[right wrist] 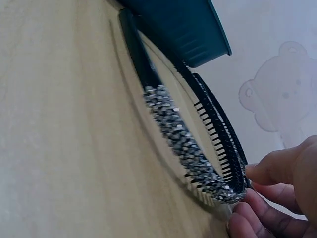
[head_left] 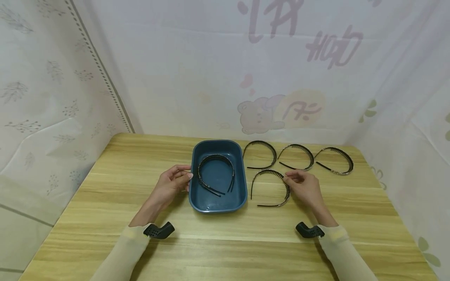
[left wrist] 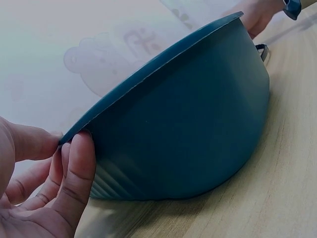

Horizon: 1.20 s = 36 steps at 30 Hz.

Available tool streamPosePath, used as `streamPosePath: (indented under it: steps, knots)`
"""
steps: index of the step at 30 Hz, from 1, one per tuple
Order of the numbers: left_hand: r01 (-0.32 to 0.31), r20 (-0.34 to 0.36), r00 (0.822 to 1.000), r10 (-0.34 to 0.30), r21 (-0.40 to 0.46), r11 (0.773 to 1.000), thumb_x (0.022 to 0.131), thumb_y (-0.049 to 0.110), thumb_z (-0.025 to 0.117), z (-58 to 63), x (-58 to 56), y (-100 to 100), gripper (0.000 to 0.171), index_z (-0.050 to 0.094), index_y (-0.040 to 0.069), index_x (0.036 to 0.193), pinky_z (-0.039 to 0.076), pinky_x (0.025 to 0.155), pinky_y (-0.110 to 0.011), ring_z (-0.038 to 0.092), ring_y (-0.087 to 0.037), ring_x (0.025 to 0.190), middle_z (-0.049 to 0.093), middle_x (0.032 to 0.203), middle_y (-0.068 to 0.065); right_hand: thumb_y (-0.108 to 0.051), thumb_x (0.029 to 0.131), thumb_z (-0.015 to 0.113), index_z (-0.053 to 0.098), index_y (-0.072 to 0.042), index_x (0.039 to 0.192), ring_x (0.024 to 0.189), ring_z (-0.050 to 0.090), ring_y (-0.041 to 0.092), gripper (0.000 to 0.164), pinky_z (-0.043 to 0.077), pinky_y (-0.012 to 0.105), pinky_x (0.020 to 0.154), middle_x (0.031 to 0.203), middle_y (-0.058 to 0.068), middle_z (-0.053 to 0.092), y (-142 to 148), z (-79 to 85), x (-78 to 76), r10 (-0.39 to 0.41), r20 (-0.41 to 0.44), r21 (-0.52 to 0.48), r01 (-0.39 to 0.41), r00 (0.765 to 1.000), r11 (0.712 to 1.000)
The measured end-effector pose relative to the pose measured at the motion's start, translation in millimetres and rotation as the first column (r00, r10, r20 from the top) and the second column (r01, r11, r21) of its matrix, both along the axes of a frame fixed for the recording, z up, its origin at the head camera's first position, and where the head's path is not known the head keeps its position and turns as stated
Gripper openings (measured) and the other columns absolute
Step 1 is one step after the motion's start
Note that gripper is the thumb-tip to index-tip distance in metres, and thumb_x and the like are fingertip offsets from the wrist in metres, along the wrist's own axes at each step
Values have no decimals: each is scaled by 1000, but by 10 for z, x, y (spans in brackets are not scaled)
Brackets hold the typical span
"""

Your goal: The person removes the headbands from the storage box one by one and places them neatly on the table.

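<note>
Work appears partly complete. At left, a blue container stands on the wooden surface, with overlapping black headbands inside; their exact count cannot be told. To its right, four lie outside: the held headband nearer, and a row of three headbands behind. The left hand, forearm angled inward, pinches the container's left rim between thumb and fingers. The right hand, forearm likewise angled, pinches the held headband's right side.
</note>
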<state>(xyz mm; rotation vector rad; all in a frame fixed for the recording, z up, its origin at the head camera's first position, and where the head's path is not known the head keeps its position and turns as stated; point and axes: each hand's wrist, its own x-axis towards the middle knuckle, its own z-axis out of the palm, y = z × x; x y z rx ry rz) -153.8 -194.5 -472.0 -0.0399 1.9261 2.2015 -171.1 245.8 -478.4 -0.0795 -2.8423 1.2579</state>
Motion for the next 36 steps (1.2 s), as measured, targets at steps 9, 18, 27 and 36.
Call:
streamPosePath:
  steps: [9, 18, 27, 36]
  knots:
    - [-1, 8, 1000, 1, -2, 1000, 101, 7, 64, 6, -2, 7, 40, 49, -4, 137, 58, 68, -22, 63, -9, 73, 67, 95, 4, -32, 100, 69, 65, -7, 130, 106, 66, 21, 40, 50, 9, 83, 120, 12, 72, 41, 42, -26, 86, 8, -21, -86, 996, 996]
    - [1, 6, 1000, -1, 12, 1000, 101, 6, 63, 18, 5, 11, 40, 49, -4, 137, 58, 68, -23, 63, -9, 72, 66, 94, 4, -36, 99, 69, 55, -8, 143, 121, 63, 32, 54, 54, 28, 99, 136, 16, 64, 15, 80, -83, 169, -1, -26, -169, 986, 985]
    - [0, 11, 1000, 0, 7, 1000, 101, 5, 63, 16, 13, 13, 40, 49, -4, 137, 58, 68, -23, 63, -9, 71, 66, 92, 5, -36, 97, 72, 51, -6, 148, 134, 54, 41, 62, 47, 59, 110, 147, 21, 55, -102, 134, -120, 251, -42, -72, -253, 967, 965]
    - [-2, 5, 1000, 1, 15, 1000, 101, 6, 63, 11, 10, 12, 40, 49, -4, 136, 58, 67, -22, 63, -9, 73, 67, 93, 4, -40, 97, 71, 44, -17, 155, 142, 46, 42, 68, 45, 60, 113, 159, 15, 44, -234, 177, -167, 302, -52, -25, -304, 952, 952]
